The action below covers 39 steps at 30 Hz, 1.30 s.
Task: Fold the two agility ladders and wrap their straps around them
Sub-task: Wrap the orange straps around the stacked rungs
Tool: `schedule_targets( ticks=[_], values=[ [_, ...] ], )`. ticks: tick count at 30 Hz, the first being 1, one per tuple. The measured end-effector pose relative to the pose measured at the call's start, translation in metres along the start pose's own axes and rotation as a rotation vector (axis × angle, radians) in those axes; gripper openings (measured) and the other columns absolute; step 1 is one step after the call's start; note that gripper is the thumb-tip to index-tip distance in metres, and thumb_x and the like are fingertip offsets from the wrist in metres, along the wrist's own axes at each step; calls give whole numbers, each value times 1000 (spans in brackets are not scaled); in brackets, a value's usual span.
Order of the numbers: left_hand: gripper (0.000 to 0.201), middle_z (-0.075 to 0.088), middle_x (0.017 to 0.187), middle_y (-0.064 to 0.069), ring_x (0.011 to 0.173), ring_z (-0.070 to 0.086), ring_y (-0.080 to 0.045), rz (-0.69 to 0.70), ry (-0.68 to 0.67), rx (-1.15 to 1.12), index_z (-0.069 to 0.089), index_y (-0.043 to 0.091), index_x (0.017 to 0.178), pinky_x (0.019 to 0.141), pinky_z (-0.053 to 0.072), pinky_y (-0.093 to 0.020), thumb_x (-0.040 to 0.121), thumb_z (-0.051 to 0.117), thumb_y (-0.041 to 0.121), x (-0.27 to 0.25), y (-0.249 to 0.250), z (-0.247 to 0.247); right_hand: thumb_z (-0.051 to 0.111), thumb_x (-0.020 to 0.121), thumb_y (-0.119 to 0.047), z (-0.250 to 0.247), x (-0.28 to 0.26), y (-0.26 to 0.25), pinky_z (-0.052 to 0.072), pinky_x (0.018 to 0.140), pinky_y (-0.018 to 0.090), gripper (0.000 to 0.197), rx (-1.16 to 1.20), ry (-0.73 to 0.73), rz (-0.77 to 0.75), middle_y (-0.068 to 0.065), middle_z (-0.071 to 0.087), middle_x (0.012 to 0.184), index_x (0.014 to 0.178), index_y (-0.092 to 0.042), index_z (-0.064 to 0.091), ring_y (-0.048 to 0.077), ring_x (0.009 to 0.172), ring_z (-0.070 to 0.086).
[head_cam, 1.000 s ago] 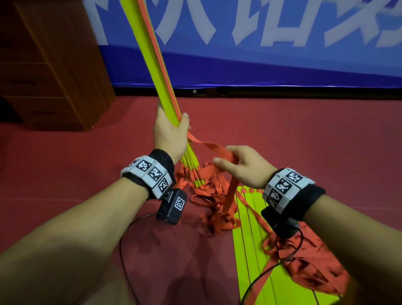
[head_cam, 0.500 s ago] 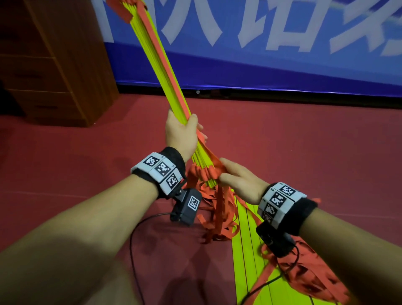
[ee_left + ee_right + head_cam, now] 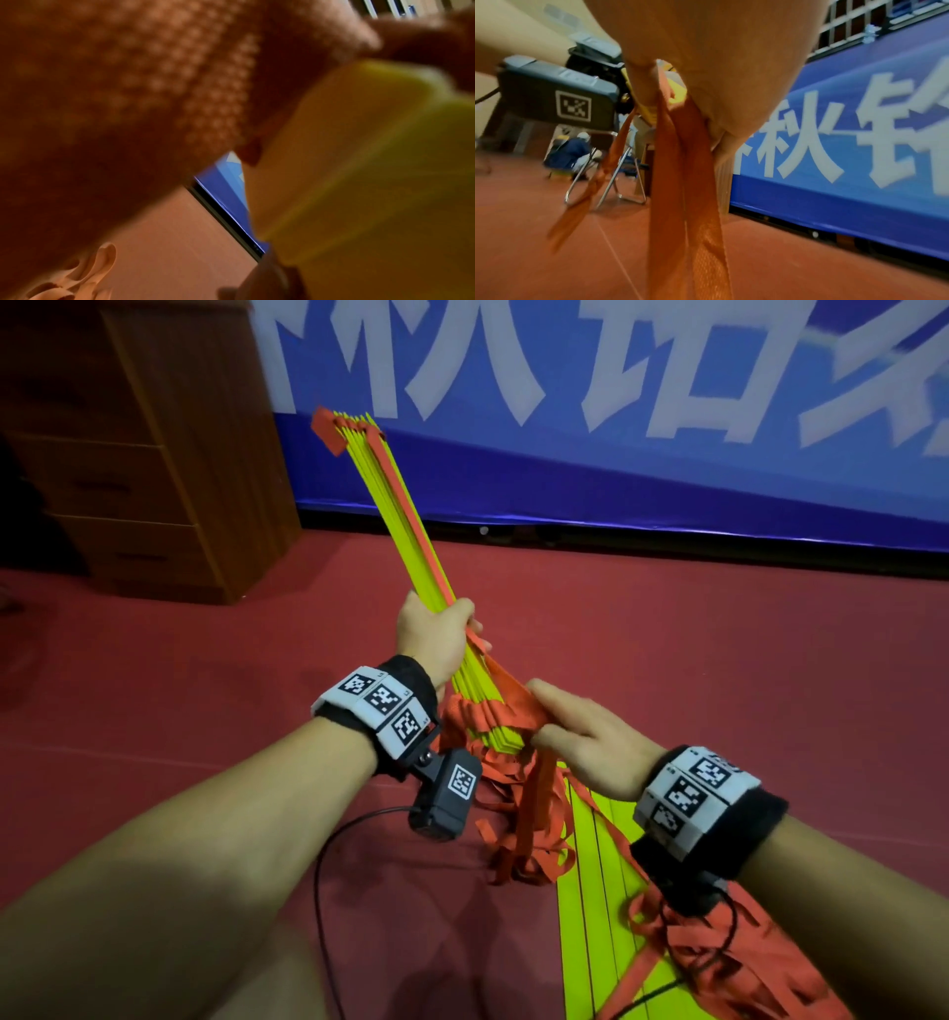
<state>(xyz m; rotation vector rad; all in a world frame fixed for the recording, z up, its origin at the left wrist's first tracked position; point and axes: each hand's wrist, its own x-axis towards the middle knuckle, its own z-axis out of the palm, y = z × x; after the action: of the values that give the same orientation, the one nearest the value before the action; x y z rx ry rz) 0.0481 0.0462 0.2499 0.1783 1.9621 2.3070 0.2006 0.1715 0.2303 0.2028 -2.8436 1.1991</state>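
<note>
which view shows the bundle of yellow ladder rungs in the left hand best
The head view: the bundle of yellow ladder rungs shows whole, gripped by the left hand. The left wrist view gives only a yellow blur; the right wrist view only a sliver.

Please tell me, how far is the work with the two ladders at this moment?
Done: the first ladder's yellow rungs are gathered into one bundle, which the left hand grips. In hand: the right hand holds an orange strap against the bundle's lower end, and most straps hang loose. Left: finishing this wrap, then the second ladder, which lies on the floor among its own tangled straps.
</note>
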Motion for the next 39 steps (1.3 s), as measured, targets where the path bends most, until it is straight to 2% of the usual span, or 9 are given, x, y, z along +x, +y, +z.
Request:
schedule_targets(
  ticks=[3,6,8,11,18,23,31,34,39],
  values=[
    [27,60,64,-14,43,61,-25,-64,6,-28,48,5,111,43,48,-27,86,56,-2,-2,2,1,38,102,-27,-2,-2,2,44,68,38,18,-111,128,-97,-2,56,69,98,-13,48,17,66,53],
    [98,68,86,-21,69,69,-35,-127,25,-60,14,26,157,65,61,-47,72,63,18,-1,2,6,32,102,-23,3,-2,5,45,62,39,31,-157,215,-137,4,60,68,128,-19,48,22,60,55],
    [114,67,84,-18,73,69,-36,-161,42,-114,-13,38,158,77,61,-57,71,59,22,0,2,9,32,97,-15,5,-1,6,50,65,42,57,-151,235,-120,9,63,71,150,-34,34,27,62,58],
    [115,67,93,-24,81,72,-43,-217,114,-187,-20,39,156,83,58,-64,70,55,25,2,7,10,36,95,-19,10,0,1,50,67,46,63,-100,291,-110,8,60,71,155,-39,28,24,62,56],
    [104,70,109,-26,94,71,-45,-296,239,-258,-9,37,155,89,56,-62,70,50,32,12,-14,23,74,74,-71,28,11,-21,56,87,53,51,325,651,49,-1,76,96,112,-37,68,26,94,71],
    [93,65,116,-25,102,67,-43,-349,258,-164,4,16,156,96,53,-57,84,57,41,-5,-8,37,75,82,-57,11,18,-32,58,79,44,36,438,875,168,-6,76,79,89,-22,74,15,76,72],
    [73,69,58,-5,59,68,-26,-435,85,-129,41,9,132,64,59,-37,79,68,51,-15,-12,37,71,93,-43,-9,23,-28,52,63,31,24,437,913,66,2,76,78,88,-19,71,15,67,70],
    [68,71,67,-9,56,69,-25,-448,8,-158,54,9,128,54,57,-32,78,66,52,-21,-15,37,72,92,-44,-12,21,-27,50,63,31,23,398,901,31,0,73,75,85,-22,67,14,63,67],
    [87,68,117,-25,101,70,-45,-422,198,-200,54,5,122,88,56,-62,49,60,52,-15,-28,52,63,90,-55,-9,24,-33,48,67,30,30,348,849,57,-11,69,69,86,-25,64,8,64,65]
  ],
)
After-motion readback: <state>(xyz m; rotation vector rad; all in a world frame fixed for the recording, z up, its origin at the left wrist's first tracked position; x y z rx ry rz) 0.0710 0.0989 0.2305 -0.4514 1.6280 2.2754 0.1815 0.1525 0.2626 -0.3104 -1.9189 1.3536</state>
